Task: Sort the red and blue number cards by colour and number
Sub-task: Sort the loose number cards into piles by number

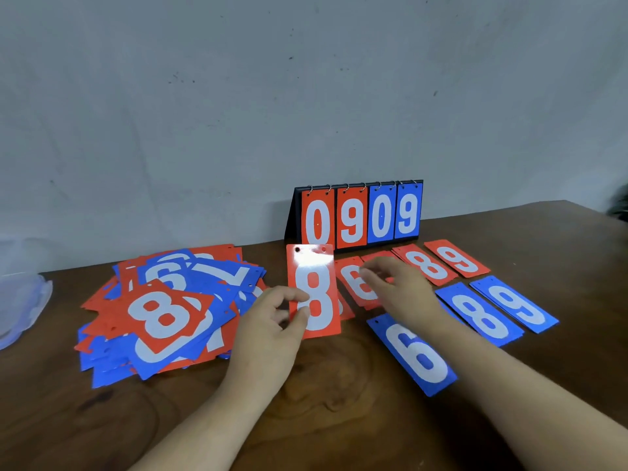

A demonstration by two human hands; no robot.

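Dark wooden table [339, 385] against a grey wall [238, 96] (scuffed, speckled).

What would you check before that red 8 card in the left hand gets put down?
1. Left hand grips the held red 8 card: ok.
2. Card reads 8, holes on top: ok.
3. Red 8 pile lies uncovered beside the red 9: ok.
4. Right hand off the path: not ok, it is over the red 6 card, between held card and pile.
5. Card beneath the right hand: cannot tell.
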